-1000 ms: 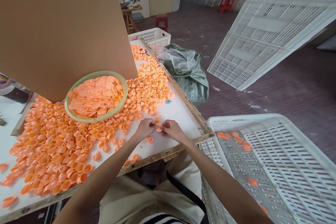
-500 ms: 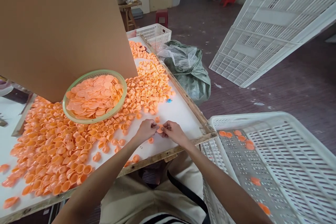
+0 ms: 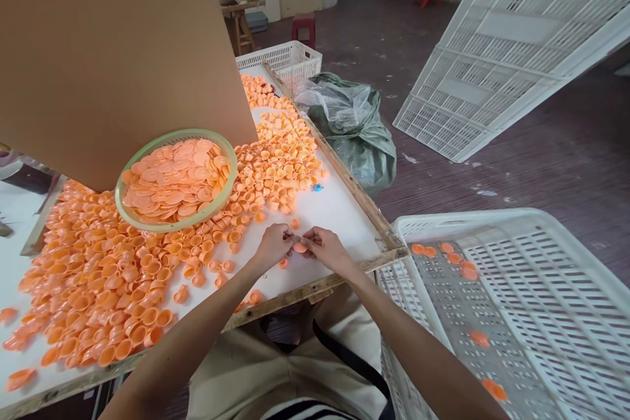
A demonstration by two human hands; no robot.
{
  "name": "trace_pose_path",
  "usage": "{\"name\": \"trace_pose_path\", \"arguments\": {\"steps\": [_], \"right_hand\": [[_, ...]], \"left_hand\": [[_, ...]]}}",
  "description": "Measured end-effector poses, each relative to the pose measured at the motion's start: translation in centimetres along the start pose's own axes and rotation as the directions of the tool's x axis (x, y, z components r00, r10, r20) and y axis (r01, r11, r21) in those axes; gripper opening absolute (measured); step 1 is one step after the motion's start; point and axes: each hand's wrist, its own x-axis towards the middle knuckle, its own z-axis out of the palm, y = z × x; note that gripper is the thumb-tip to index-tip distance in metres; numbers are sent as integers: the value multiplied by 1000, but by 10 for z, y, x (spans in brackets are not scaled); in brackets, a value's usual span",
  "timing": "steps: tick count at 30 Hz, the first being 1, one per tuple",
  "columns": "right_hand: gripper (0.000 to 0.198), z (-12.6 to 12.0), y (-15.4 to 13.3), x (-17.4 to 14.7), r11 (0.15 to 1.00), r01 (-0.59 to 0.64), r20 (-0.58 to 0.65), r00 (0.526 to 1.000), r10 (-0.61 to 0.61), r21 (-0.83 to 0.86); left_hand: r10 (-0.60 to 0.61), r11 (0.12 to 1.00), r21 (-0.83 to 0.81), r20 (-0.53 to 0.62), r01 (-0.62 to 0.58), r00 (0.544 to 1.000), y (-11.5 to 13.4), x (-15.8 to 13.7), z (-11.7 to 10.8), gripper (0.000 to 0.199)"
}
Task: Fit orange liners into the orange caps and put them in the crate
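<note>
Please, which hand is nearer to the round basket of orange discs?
Left. The left hand is to the lower right of the round basket; the right hand is farther right.

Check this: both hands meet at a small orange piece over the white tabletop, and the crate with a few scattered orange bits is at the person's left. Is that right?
Not quite: the head view shows the crate with scattered orange bits at the person's right. The rest holds: the left hand and right hand meet at a small orange piece over the white tabletop.
</note>
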Motion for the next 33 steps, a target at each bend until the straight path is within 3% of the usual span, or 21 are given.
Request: {"name": "trace_pose_path", "arguments": {"steps": [6, 9, 13, 22, 28, 33], "right_hand": [[21, -1, 0, 0, 999, 23, 1, 1000, -22, -43], [18, 0, -1, 0, 995, 36, -15, 999, -38, -97], [13, 1, -3, -1, 995, 28, -19, 999, -30, -91], [18, 5, -11, 6, 972, -217, -47, 976, 214, -85], [19, 3, -8, 5, 975, -223, 39, 974, 223, -2], [23, 0, -10, 13, 952, -290, 53, 954, 296, -97]], "left_hand": [[22, 999, 41, 5, -22, 1000, 4, -4, -3, 25], [47, 995, 85, 33, -50, 998, 3, -3, -5, 23], [24, 999, 22, 64, -26, 998, -2, -2, -5, 17], [-44, 995, -86, 88, 52, 995, -2, 0, -3, 13], [-25, 993, -114, 155, 43, 988, -9, 3, -5, 13], [-170, 977, -92, 194, 190, 966, -4, 10, -3, 11]]}}
